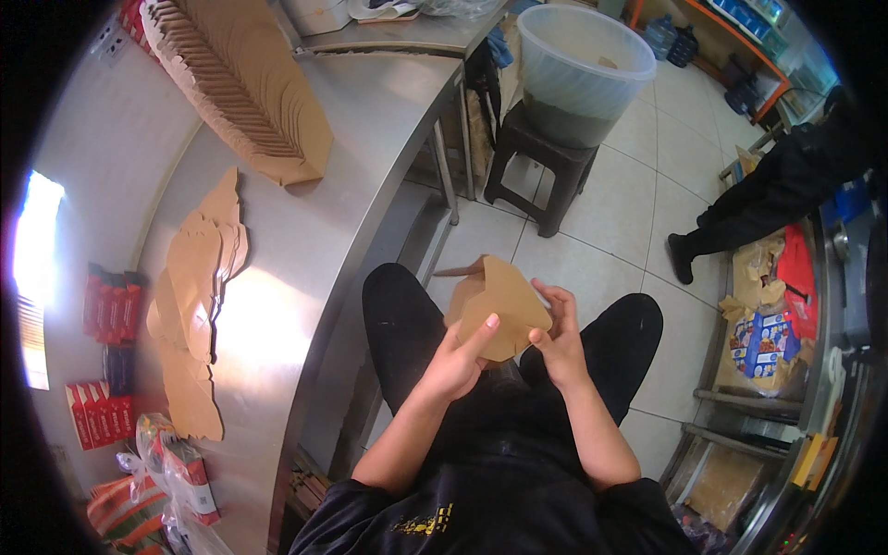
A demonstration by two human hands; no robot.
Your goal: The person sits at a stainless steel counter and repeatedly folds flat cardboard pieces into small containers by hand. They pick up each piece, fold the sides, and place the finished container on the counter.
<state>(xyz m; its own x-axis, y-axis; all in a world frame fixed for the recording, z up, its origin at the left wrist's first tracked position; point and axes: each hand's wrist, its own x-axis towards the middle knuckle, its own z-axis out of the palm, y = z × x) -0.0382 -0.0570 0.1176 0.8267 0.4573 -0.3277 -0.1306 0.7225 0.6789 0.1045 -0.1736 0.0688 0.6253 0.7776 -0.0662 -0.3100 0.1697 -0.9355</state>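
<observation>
Above my lap I hold a partly folded brown cardboard box point(502, 303), with one flap sticking out at its far left. My left hand point(451, 363) grips its near left side, thumb laid on the outside of the panel. The thumb and fingers of my right hand point(561, 340) close round its right edge. On the steel table to my left lie flat cardboard blanks point(190, 287) in a loose, overlapping pile. Farther back, a long row of nested folded cardboard boxes point(245, 92) rests on the same table.
The steel table point(277, 231) curves along my left. Ahead, a translucent tub point(585, 79) stands on a dark stool point(546, 171). Red packets point(100, 414) and plastic bags point(171, 462) sit at the table's near left. At the right, a person's leg point(754, 199) stands beside a low shelf point(749, 400).
</observation>
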